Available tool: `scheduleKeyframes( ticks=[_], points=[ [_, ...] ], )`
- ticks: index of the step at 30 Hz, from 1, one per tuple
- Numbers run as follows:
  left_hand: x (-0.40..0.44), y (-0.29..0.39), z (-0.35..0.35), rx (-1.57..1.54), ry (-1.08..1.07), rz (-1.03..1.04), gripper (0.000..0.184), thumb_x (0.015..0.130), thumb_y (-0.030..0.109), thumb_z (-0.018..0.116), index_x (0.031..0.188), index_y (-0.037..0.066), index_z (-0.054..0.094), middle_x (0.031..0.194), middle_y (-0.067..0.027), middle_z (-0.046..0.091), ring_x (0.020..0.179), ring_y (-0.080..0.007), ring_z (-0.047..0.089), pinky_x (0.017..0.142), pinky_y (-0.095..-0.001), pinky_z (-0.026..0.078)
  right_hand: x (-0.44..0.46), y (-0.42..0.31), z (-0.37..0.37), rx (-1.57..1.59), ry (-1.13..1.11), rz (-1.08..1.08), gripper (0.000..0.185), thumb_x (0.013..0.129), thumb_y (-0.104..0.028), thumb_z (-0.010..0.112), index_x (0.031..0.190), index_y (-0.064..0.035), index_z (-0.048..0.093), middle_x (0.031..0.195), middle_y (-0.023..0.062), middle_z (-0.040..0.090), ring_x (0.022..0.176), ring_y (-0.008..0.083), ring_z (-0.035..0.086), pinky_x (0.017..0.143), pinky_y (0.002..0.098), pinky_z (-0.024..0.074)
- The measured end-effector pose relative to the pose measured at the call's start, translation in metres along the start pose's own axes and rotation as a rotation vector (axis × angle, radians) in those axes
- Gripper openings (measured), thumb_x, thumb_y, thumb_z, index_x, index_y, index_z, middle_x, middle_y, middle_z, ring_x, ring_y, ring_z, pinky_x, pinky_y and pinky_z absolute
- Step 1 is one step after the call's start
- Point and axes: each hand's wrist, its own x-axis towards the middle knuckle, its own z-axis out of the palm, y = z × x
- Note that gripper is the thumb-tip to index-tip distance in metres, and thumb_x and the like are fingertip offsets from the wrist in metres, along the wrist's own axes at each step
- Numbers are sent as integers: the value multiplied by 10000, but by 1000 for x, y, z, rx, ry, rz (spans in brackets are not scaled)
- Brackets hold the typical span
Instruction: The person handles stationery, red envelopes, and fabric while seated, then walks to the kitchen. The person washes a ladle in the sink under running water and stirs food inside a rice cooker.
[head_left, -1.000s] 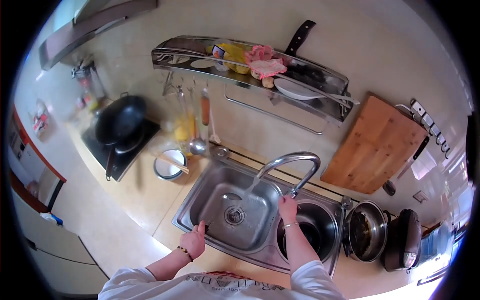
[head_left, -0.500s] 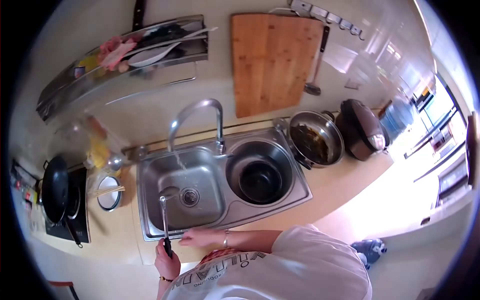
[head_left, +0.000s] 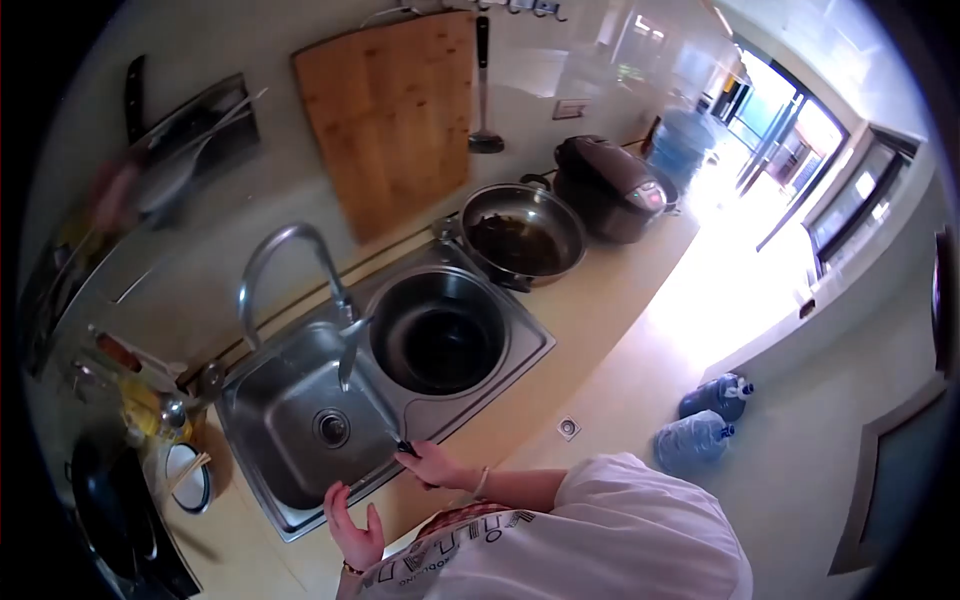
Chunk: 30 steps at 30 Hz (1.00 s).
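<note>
My right hand [head_left: 430,466] grips the black handle of a metal ladle [head_left: 348,362]. Its shaft slants over the sink's middle, with the head raised near the tap and seen edge-on. My left hand [head_left: 355,530] is empty, fingers apart, just off the sink's front edge. Below the ladle lies the left basin [head_left: 290,400] with its drain. A steel tap [head_left: 298,232] arches over that basin; I see no stream from it. In the round right basin [head_left: 490,300] sits a dark pot [head_left: 450,345].
Right of the sink stand a two-handled pan [head_left: 560,215] with dark remains inside and a rice cooker [head_left: 615,190]. A cutting board [head_left: 390,120] and another ladle [head_left: 485,140] hang behind. Left are a bowl [head_left: 205,490] with chopsticks and a wok [head_left: 95,500]. Water jugs [head_left: 695,440] stand on the floor.
The ladle has passed from my left hand to my right and been lifted from near the drain. Water at the tap no longer shows. The view has turned to the right.
</note>
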Motion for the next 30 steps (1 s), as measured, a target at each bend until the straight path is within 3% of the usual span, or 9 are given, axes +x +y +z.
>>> scheduleKeyframes(
  ticks=[2,4,7,11,13,17,22,28,30],
  points=[
    [1,-4,7,9,4,-26,404,752,27,571,1129,-44,445,1131,-206,482,1014,-358,491,847,-398,412,-7,22,-21,-54,-57,89,289,884,-298,504,922,-12,499,730,136,607,674,284,615,627,413,472],
    [11,9,12,-5,20,-20,346,749,-15,545,1086,-48,473,1125,-209,482,1012,-367,491,874,-421,400,0,73,-33,-439,314,-516,227,858,-245,526,950,-37,519,746,161,612,661,329,606,617,422,478],
    [21,24,29,14,28,55,328,751,-17,542,1073,-39,480,1114,-202,491,1006,-360,494,862,-412,405,-66,34,-75,-547,330,-271,260,835,-254,537,945,-19,518,813,194,616,787,378,592,657,447,466],
    [34,71,77,24,30,128,290,746,-16,540,1033,-25,505,1070,-183,511,981,-349,501,846,-403,410,-83,80,-131,-571,439,-386,296,838,-289,545,971,-25,521,832,197,618,788,382,589,673,447,469],
    [38,104,113,19,22,156,272,743,-14,541,1014,-20,517,1054,-178,518,972,-343,503,841,-400,413,-92,102,-169,-407,250,-253,329,838,-320,557,999,-37,517,848,199,620,794,379,592,685,445,472],
    [45,163,198,-16,-18,236,233,733,-11,548,966,-3,547,1035,-168,528,939,-331,519,813,-399,432,-133,136,-247,-460,305,-235,334,835,-343,570,981,-44,550,819,201,621,771,378,597,677,447,474],
    [61,230,279,-106,-69,324,240,708,-17,572,947,-1,568,1018,-163,542,906,-333,535,785,-399,447,-179,187,-331,-231,556,-251,341,819,-355,597,936,-34,596,727,205,611,705,390,596,625,437,476],
    [99,275,346,-150,-109,400,240,707,-22,577,946,-7,566,1018,-170,547,906,-338,538,780,-398,447,-208,210,-402,-235,689,-226,321,802,-347,620,905,-45,589,677,181,607,654,381,596,585,432,474],
    [114,279,368,-158,-122,420,242,708,-21,577,950,-8,563,1020,-173,548,910,-340,538,783,-399,445,-206,225,-419,-316,891,-283,320,770,-297,676,855,-13,557,644,169,586,581,299,610,545,366,470]
  ],
)
